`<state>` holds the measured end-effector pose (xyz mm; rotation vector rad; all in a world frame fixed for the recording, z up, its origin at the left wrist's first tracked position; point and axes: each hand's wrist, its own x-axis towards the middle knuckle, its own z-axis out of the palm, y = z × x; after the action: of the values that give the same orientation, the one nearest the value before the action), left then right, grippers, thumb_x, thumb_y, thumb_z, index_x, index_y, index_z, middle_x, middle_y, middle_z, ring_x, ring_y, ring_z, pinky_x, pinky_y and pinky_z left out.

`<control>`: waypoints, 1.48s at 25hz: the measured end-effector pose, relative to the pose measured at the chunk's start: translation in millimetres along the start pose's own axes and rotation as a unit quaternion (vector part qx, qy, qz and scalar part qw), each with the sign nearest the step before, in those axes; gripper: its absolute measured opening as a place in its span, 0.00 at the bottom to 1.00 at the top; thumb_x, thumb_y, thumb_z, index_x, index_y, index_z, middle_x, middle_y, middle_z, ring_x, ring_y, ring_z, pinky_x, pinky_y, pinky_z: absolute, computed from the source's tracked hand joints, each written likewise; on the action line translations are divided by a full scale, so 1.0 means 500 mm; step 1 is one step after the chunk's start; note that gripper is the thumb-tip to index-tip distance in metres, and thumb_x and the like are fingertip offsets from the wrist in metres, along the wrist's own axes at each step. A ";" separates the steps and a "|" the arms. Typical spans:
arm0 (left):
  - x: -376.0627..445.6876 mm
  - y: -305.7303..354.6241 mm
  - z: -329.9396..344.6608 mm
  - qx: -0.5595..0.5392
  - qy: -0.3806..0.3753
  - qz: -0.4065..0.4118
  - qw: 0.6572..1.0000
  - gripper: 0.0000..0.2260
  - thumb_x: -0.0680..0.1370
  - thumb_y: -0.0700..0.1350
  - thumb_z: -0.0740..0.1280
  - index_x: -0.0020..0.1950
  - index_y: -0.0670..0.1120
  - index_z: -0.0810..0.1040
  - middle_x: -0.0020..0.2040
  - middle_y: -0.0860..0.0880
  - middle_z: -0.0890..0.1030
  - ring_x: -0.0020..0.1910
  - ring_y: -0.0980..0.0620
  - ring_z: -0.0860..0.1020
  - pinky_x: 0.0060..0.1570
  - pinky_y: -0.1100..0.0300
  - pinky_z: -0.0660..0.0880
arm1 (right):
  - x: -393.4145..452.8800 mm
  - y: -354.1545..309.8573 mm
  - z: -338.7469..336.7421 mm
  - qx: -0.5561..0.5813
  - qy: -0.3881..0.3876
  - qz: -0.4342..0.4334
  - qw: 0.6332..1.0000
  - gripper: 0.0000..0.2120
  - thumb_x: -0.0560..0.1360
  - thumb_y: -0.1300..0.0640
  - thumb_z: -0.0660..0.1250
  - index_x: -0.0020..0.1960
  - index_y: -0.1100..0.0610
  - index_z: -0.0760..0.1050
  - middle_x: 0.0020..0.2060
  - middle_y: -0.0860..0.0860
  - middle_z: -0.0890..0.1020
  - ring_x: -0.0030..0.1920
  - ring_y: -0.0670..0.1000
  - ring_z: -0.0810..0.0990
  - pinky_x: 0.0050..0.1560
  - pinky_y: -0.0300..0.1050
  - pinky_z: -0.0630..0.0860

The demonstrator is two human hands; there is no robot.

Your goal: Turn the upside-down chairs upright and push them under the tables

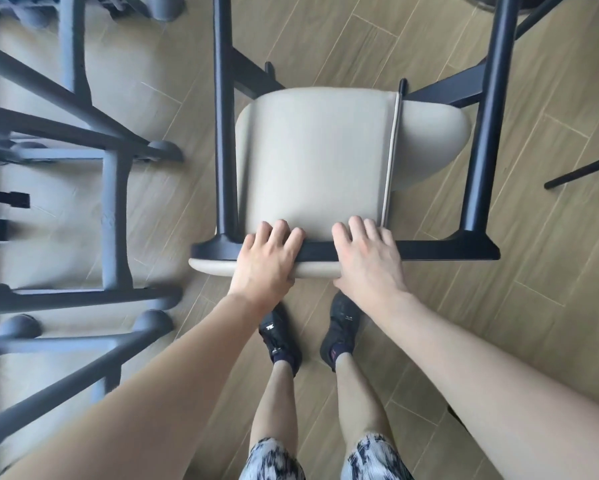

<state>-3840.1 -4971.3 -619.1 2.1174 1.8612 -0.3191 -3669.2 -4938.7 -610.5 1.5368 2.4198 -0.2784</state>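
Observation:
A chair [312, 161] with beige padding and a dark frame is directly in front of me over the wood floor. Its two long dark legs [481, 133] run away from me toward the top of the view. The near dark rail [440, 251] lies crosswise, with a beige pad along its near edge. My left hand [267, 261] grips this rail left of centre, fingers curled over it. My right hand [367, 258] grips it just to the right, about a hand's width away. My feet stand right below the rail.
Several upside-down chairs [111, 216] with grey-blue legs and beige seats crowd the left side, close and blurred. A thin dark leg [582, 171] slants in from the right edge. Bare plank floor [551, 289] lies to the right of the held chair.

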 end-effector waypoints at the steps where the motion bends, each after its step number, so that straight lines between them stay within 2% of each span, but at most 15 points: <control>1: 0.000 -0.003 0.006 0.003 0.012 0.005 1.000 0.25 0.66 0.42 0.76 0.61 0.47 0.75 0.57 0.45 0.76 0.55 0.41 0.75 0.49 0.50 0.73 | 0.000 0.004 0.004 -0.004 0.002 -0.010 1.000 0.33 0.53 0.53 0.83 0.53 0.56 0.70 0.48 0.55 0.75 0.50 0.58 0.75 0.48 0.53 0.71; 4: -0.003 0.001 0.005 0.015 0.020 0.007 1.000 0.24 0.65 0.42 0.78 0.59 0.45 0.77 0.54 0.45 0.77 0.51 0.41 0.76 0.45 0.51 0.74 | 0.000 0.015 0.003 -0.026 -0.010 -0.044 0.999 0.35 0.54 0.49 0.84 0.53 0.56 0.69 0.49 0.55 0.75 0.50 0.57 0.75 0.45 0.52 0.72; 7: 0.003 0.001 -0.007 0.031 0.000 0.012 0.999 0.24 0.67 0.44 0.78 0.60 0.45 0.74 0.55 0.46 0.76 0.52 0.42 0.75 0.40 0.52 0.74 | 0.002 0.018 -0.004 -0.065 -0.027 -0.079 0.994 0.30 0.61 0.55 0.80 0.55 0.55 0.65 0.51 0.53 0.73 0.53 0.55 0.75 0.45 0.49 0.73; 9: 0.013 -0.001 -0.017 0.057 -0.024 0.030 0.998 0.22 0.70 0.45 0.76 0.60 0.44 0.71 0.57 0.47 0.74 0.53 0.43 0.74 0.34 0.54 0.69 | 0.003 0.014 -0.013 -0.079 -0.038 -0.075 0.993 0.28 0.64 0.58 0.78 0.56 0.55 0.64 0.52 0.52 0.72 0.54 0.53 0.75 0.44 0.48 0.74; 12: 0.033 -0.006 -0.027 0.105 -0.071 0.067 0.990 0.23 0.74 0.48 0.72 0.63 0.45 0.66 0.60 0.48 0.70 0.57 0.43 0.73 0.31 0.55 0.65 | 0.012 0.019 -0.032 -0.100 -0.065 -0.113 0.986 0.25 0.68 0.58 0.76 0.56 0.56 0.64 0.52 0.52 0.72 0.53 0.55 0.74 0.33 0.46 0.70; 16: 0.043 0.008 -0.074 0.126 -0.128 0.075 0.981 0.23 0.75 0.48 0.73 0.64 0.45 0.65 0.61 0.48 0.71 0.58 0.41 0.74 0.34 0.53 0.66 | 0.025 0.031 -0.071 -0.118 -0.110 -0.143 0.977 0.22 0.73 0.56 0.73 0.58 0.57 0.64 0.54 0.53 0.73 0.53 0.59 0.75 0.35 0.47 0.67; 19: 0.046 0.030 -0.184 0.118 -0.136 0.081 0.980 0.24 0.74 0.48 0.73 0.64 0.45 0.67 0.60 0.47 0.74 0.57 0.41 0.76 0.37 0.52 0.65 | 0.030 0.053 -0.178 -0.116 -0.131 -0.164 0.971 0.22 0.71 0.51 0.74 0.57 0.56 0.65 0.53 0.51 0.74 0.53 0.59 0.77 0.38 0.48 0.66; 21: 0.052 0.043 -0.278 0.105 -0.157 0.087 0.978 0.26 0.72 0.51 0.76 0.64 0.46 0.69 0.58 0.47 0.76 0.53 0.41 0.77 0.39 0.53 0.65 | 0.038 0.081 -0.273 -0.098 -0.170 -0.168 0.966 0.23 0.69 0.47 0.76 0.50 0.54 0.64 0.47 0.49 0.74 0.50 0.58 0.78 0.39 0.48 0.65; 23: 0.067 0.055 -0.391 0.092 -0.195 0.089 0.972 0.30 0.68 0.55 0.79 0.62 0.46 0.70 0.53 0.47 0.77 0.48 0.43 0.77 0.39 0.54 0.69 | 0.051 0.111 -0.384 -0.095 -0.215 -0.164 0.958 0.26 0.65 0.44 0.78 0.45 0.53 0.64 0.40 0.47 0.73 0.44 0.57 0.77 0.41 0.47 0.70; 25: 0.087 0.060 -0.509 0.065 -0.223 0.086 0.969 0.32 0.64 0.58 0.80 0.61 0.48 0.71 0.50 0.47 0.77 0.48 0.43 0.78 0.46 0.52 0.77 | 0.066 0.141 -0.501 -0.068 -0.239 -0.158 0.956 0.28 0.61 0.42 0.80 0.48 0.53 0.69 0.39 0.48 0.76 0.41 0.55 0.78 0.43 0.48 0.77; 27: 0.108 0.066 -0.613 0.048 -0.255 0.086 0.962 0.34 0.61 0.60 0.82 0.61 0.50 0.73 0.53 0.48 0.79 0.53 0.42 0.79 0.55 0.47 0.79 | 0.079 0.167 -0.598 -0.053 -0.252 -0.164 0.952 0.29 0.58 0.42 0.82 0.50 0.51 0.71 0.39 0.47 0.78 0.39 0.48 0.77 0.39 0.46 0.75; 29: 0.130 0.066 -0.680 0.021 -0.287 0.083 0.954 0.33 0.59 0.60 0.83 0.60 0.54 0.74 0.53 0.52 0.81 0.55 0.44 0.80 0.58 0.46 0.79 | 0.100 0.187 -0.660 -0.034 -0.271 -0.169 0.947 0.30 0.58 0.42 0.83 0.54 0.48 0.73 0.42 0.44 0.80 0.42 0.45 0.78 0.38 0.43 0.75; 31: 0.154 0.065 -0.716 0.016 -0.309 0.090 0.947 0.31 0.61 0.58 0.83 0.59 0.56 0.75 0.52 0.55 0.82 0.55 0.46 0.82 0.59 0.47 0.80 | 0.125 0.206 -0.691 -0.030 -0.280 -0.174 0.944 0.32 0.58 0.41 0.82 0.57 0.46 0.74 0.46 0.44 0.82 0.48 0.49 0.81 0.45 0.45 0.79; 34: 0.190 0.053 -0.753 -0.007 -0.278 0.078 0.957 0.30 0.62 0.57 0.83 0.59 0.54 0.76 0.48 0.57 0.81 0.51 0.49 0.81 0.57 0.48 0.80 | 0.168 0.232 -0.717 -0.025 -0.238 -0.178 0.954 0.32 0.59 0.41 0.82 0.58 0.47 0.74 0.47 0.44 0.80 0.52 0.52 0.79 0.48 0.47 0.78; 37: 0.213 0.039 -0.792 0.003 -0.178 0.067 0.982 0.34 0.62 0.58 0.83 0.63 0.53 0.73 0.46 0.57 0.77 0.44 0.51 0.78 0.42 0.55 0.75 | 0.208 0.260 -0.744 -0.008 -0.164 -0.177 0.970 0.37 0.61 0.43 0.82 0.65 0.46 0.71 0.52 0.45 0.76 0.56 0.52 0.75 0.47 0.47 0.72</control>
<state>-3819.5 -4729.4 -288.0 2.0173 1.5096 -0.6268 -3636.7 -4684.2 -293.9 0.9503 2.3991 -0.5337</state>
